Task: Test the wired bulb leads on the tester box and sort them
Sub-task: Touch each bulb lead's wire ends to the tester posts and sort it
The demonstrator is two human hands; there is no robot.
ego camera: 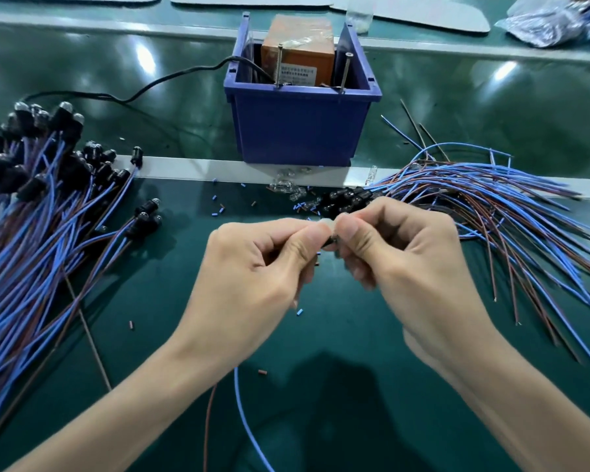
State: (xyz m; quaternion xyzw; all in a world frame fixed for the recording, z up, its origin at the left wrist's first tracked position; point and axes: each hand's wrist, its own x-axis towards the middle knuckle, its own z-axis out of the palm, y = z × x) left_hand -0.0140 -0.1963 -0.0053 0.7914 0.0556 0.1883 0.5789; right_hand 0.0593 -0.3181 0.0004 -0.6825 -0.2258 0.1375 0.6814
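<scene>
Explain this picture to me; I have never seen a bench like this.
This is one picture, from a camera worn on the person's head, looking down at a green bench. No machine here: the left hand and right hand together pinch one small bulb lead; a blue wire runs below the wrists, probably its own. Behind stands a blue bin holding an orange tester box with upright screws. A left pile and a right pile of blue-and-brown leads lie either side; loose glass bulbs sit before the bin.
</scene>
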